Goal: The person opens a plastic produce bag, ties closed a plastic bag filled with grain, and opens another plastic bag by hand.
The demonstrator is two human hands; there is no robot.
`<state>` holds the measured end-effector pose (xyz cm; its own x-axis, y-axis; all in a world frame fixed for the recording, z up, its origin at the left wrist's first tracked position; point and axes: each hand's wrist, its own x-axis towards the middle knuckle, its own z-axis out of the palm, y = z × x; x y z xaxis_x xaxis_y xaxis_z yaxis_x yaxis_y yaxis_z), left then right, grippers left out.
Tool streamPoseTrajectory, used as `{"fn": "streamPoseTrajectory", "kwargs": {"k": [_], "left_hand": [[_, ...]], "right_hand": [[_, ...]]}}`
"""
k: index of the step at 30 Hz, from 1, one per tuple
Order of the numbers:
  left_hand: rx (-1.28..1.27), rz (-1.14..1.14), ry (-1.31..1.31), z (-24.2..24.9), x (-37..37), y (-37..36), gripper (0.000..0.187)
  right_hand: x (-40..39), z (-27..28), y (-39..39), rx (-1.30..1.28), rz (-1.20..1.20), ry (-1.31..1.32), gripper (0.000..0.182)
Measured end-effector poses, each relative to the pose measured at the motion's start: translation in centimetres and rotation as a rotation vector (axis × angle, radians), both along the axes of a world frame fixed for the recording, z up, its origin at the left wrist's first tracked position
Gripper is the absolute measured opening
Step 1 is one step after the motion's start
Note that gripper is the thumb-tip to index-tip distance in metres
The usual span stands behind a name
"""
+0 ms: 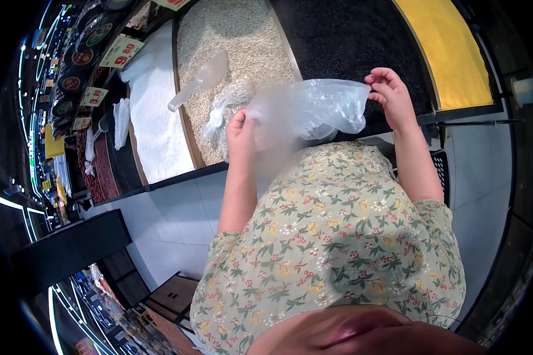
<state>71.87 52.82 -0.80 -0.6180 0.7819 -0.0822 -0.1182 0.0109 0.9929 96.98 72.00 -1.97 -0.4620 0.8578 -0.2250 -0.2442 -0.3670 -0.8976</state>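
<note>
While one end is seemingly being gripped by the left hand [241, 135] and the other pinched by the right hand [391, 99], the bag [331, 103] is being held near the front edge of the display [468, 113]. Light, limp, slippery film is probably being handled, best by its rim. Its long axis is being stretched along that edge; its mouth's direction cannot be told.

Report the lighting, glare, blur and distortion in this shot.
Head view: a hazy smudge near the centre veils part of the plastic bag beside the left hand; head view: bright glints on the bag, glaring light strips at left; head view: dark shadow on the floral top; head view: wide-lens curvature, with corners falling to black.
</note>
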Motion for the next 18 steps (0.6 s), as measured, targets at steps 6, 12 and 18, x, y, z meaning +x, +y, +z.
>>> {"fn": "streamPoseTrajectory", "kwargs": {"k": [6,12,18], "left_hand": [[-0.041,0.003,0.038,0.0,1.1,0.2,0.015],[0.043,-0.063,0.008,1.5,2.4,1.0,0.018],[0.073,-0.119,0.095,4.2,3.0,1.2,0.018]], "right_hand": [[1.3,3.7,-3.9,0.947,0.050,0.213,0.025],[-2.3,3.9,-6.6,1.345,0.460,-0.376,0.038],[-4.0,4.9,-4.6,1.240,0.284,-0.527,0.053]]}}
